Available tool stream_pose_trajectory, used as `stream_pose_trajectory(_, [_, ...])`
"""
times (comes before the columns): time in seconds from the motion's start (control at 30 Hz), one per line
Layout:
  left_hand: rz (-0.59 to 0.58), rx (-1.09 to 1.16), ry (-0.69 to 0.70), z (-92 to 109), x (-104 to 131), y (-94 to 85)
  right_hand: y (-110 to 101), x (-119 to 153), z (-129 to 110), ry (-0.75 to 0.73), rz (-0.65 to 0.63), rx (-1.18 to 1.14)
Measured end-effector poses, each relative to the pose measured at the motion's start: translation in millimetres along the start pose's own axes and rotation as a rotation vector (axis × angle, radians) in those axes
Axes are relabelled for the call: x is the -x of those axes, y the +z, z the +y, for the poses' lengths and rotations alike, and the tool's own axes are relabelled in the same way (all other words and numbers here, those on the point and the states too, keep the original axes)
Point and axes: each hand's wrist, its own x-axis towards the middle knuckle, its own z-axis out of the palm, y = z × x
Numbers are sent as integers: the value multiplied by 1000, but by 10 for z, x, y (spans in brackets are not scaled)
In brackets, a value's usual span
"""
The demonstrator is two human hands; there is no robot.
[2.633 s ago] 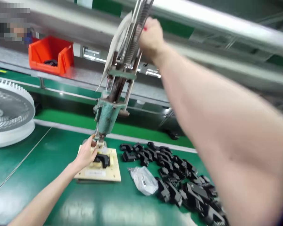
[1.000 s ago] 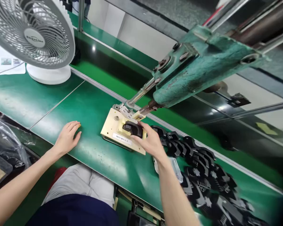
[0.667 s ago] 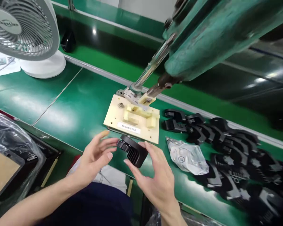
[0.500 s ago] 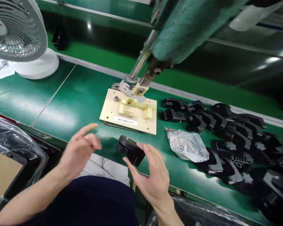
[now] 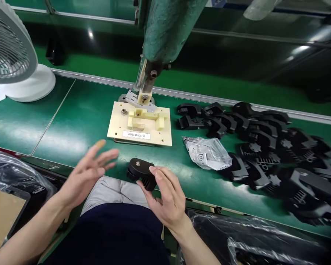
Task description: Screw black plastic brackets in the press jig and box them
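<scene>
Our left hand (image 5: 85, 173) hovered with its grip apart at the bench (image 5: 79, 121) front edge. Right hand (image 5: 165, 195) had its grip clamped on the black part (image 5: 139, 170) there, just beside it. Jig plate (image 5: 140, 127) sat behind; black parts pile (image 5: 264, 140) lay at the right edge.

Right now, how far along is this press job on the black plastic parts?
Done, it seems: the cream fixture plate under the green press sits without a part. In hand: the right hand holds one black plastic part, with the left hand open beside it. Left: a large pile of black parts on the green bench; which are pressed, I cannot tell.
</scene>
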Motion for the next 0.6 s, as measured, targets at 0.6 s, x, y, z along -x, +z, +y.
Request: stream_pose_trajectory(0.6, [254, -238, 118, -176, 26, -559, -974, 254, 1334, 846, 245, 707])
